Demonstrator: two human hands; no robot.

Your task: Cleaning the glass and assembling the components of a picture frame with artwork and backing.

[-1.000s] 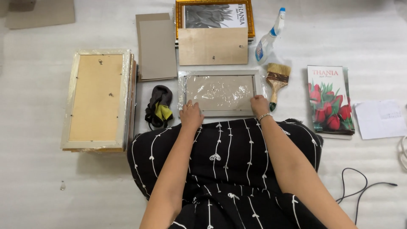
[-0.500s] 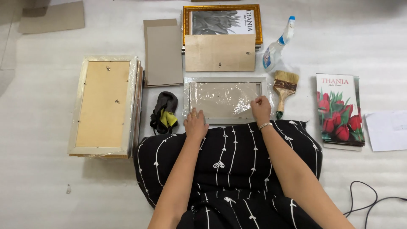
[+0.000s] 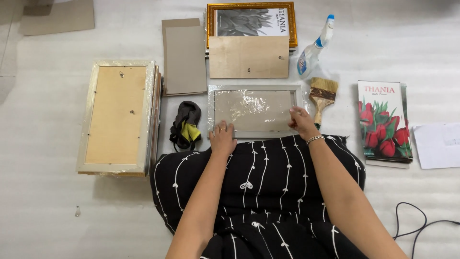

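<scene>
We see a silver-grey frame [image 3: 254,111] under glossy clear wrap, its middle a dull beige. Beside it lies a black cloth [image 3: 185,125] with a yellow-green patch. Our lap is covered by a black dress [image 3: 261,182] patterned with thin white lines and small hearts. The gold frame [image 3: 251,19] surrounds a grey leaf print. The print stack [image 3: 384,122] shows red tulips on white. The spray bottle [image 3: 314,49] is clear with a blue cap, and the brush [image 3: 322,94] has pale bristles.

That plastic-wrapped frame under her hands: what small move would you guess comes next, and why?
Probably peeling the wrap toward the left. The right hand pinches at the crinkled clear film near the right edge of the grey frame, while the left hand presses flat on its lower left corner, steadying it.
</scene>
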